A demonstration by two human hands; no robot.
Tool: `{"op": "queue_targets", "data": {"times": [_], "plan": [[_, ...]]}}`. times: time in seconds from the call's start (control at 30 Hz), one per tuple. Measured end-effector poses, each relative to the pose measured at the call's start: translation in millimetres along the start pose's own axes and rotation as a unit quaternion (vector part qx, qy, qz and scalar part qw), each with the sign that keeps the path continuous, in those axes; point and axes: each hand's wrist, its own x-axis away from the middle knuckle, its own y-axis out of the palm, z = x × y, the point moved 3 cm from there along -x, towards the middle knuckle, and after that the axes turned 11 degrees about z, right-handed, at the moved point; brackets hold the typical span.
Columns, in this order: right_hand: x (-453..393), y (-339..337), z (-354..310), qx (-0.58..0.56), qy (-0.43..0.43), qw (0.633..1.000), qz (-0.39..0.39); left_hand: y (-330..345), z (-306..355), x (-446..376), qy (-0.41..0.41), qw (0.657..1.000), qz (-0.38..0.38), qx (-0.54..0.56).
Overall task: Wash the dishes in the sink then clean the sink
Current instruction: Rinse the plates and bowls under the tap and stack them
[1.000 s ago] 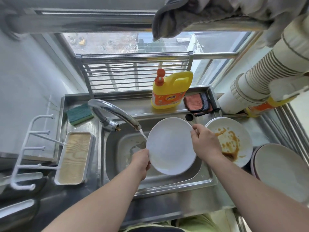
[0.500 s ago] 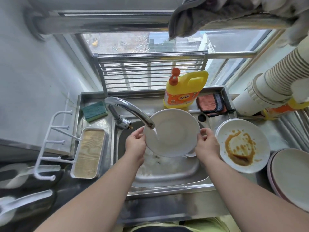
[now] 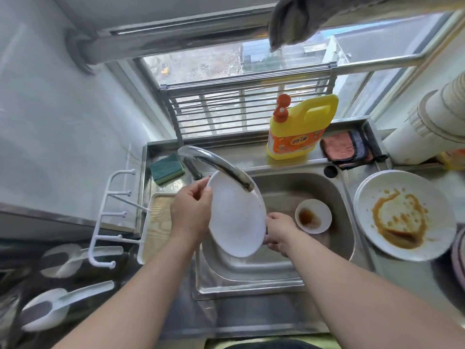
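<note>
Plate [image 3: 236,217] now tilted on edge under the faucet [image 3: 221,167] — left hand [image 3: 191,212] and right hand [image 3: 276,233] gripping opposite rims, small bowl [image 3: 313,216] just right of it in the sink [image 3: 251,283].

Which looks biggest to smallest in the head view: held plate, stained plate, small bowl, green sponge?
1. stained plate and held plate: alike, and nearness makes it unsure
2. small bowl and green sponge: alike

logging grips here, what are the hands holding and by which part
Both hold the white plate by its rim: left hand at the upper left edge, right hand at the lower right edge.
</note>
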Motion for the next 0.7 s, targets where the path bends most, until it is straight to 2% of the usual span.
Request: {"op": "queue_targets", "data": {"times": [0.13, 0.23, 0.4, 0.53, 0.7], "plan": [[-6.4, 9.2, 8.0, 0.076, -0.021, 0.997, 0.000, -10.4, -6.8, -0.5, -0.037, 0.997, 0.053, -0.043], [-12.7, -8.6, 10.9, 0.127, -0.047, 0.990, 0.024, -7.2, -18.9, 3.8, -0.066, 0.994, 0.053, -0.067], [-24.6, -64.6, 13.9, 0.173, -0.091, 0.975, 0.108, 18.0, -59.9, 22.1, -0.159, 0.984, -0.037, -0.064], [-14.7, -105.8, -2.1, 0.196, -0.126, 0.958, 0.167, 47.8, -80.0, 40.5, -0.257, 0.960, -0.102, -0.044], [9.1, -134.1, -27.8, 0.204, -0.196, 0.935, 0.216, 82.5, -76.3, 55.5, -0.305, 0.939, -0.157, -0.017]]}}
